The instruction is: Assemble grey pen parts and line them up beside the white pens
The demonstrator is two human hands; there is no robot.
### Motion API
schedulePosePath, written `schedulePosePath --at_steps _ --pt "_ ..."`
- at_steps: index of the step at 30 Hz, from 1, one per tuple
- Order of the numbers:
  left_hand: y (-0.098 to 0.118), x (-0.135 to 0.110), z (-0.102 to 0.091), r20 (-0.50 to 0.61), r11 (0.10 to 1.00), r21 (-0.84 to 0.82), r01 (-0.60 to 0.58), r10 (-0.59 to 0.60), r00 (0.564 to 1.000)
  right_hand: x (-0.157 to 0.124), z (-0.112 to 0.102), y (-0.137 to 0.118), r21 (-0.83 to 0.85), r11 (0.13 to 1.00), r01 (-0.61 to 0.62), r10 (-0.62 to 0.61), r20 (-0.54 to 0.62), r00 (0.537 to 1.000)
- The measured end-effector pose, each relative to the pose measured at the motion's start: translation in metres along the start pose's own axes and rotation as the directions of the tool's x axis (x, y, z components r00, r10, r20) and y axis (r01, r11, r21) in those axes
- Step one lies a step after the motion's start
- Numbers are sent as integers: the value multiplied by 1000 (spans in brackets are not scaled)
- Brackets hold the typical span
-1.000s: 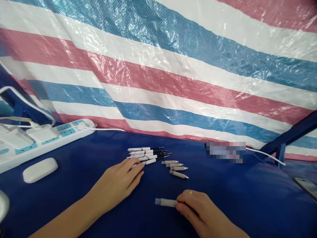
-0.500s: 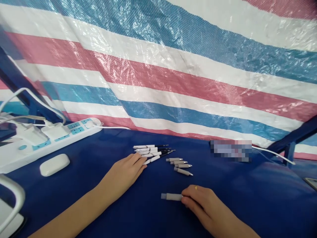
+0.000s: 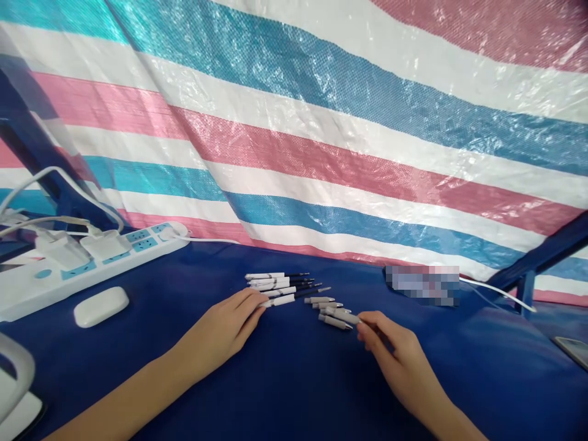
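Note:
A small pile of white pen refills with black ends (image 3: 280, 285) lies on the blue table cover (image 3: 294, 380). Several short grey pen tips (image 3: 324, 302) lie in a row just to its right. My left hand (image 3: 225, 326) rests flat on the cover, fingers stretched out, with the fingertips touching the near end of the white pile. My right hand (image 3: 397, 352) is pinched on a grey pen barrel (image 3: 340, 316), holding it against the near side of the grey row.
A white power strip (image 3: 92, 264) with plugged-in chargers and a white oval case (image 3: 101, 305) are at the left. A blurred item (image 3: 422, 285) and a white cable (image 3: 498, 289) lie at the back right, and a phone (image 3: 574, 350) sits at the right edge. A striped tarp (image 3: 321, 122) hangs behind.
My right hand has carried the grey barrel from the near middle of the cover up to the row of grey tips. The left hand stays at the white pile.

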State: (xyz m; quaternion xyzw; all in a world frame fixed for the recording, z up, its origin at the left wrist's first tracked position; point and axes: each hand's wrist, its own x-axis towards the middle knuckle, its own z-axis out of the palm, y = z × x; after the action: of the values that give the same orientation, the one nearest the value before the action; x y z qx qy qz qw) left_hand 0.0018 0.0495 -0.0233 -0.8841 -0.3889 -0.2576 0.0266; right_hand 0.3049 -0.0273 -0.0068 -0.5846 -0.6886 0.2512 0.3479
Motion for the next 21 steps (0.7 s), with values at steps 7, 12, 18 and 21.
schedulePosePath --at_steps 7,12,18,21 --pt "-3 1 -2 17 994 -98 40 -38 999 5 -11 5 -106 994 -33 22 -107 994" --pt "-3 1 -2 29 994 -102 30 -27 999 8 -15 13 -195 981 20 -40 -97 994" --pt "-4 2 -3 37 995 -96 17 -14 999 8 -12 16 -222 974 52 -71 -82 994" --pt "-4 1 -1 57 995 -98 9 -4 998 7 -10 14 -197 979 53 -65 -56 996"
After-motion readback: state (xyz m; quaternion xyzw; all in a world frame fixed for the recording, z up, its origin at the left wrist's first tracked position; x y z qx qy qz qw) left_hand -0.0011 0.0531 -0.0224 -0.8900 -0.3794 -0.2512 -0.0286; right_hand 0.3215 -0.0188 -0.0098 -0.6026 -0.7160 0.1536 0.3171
